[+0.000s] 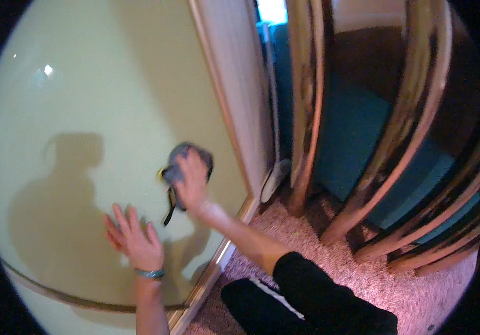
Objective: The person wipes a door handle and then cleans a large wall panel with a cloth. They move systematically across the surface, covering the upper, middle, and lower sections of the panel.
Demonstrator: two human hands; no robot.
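My right hand (pixel 193 180) lies over a dark grey cloth-like pad (pixel 207 155) with a black strap. The pad rests against a glossy pale green panel (pixel 110 104), and a bit of yellow shows at its left edge. Blur hides the pad's exact kind. Lower left of it, my left hand (pixel 139 245) has its fingers spread and holds nothing. I cannot tell whether those fingers touch the panel. A teal band (pixel 150 274) circles the left wrist. Shadows of my head and body fall across the panel.
Wooden trim (pixel 227 106) borders the panel's right side, and a darker strip (pixel 72 298) crosses its lower end. Brown wooden slats (pixel 380 184) rise at right, with teal material (pixel 350 138) behind them. A pale pole (pixel 274 92) stands near the trim. Pinkish carpet (pixel 348 276) covers the floor.
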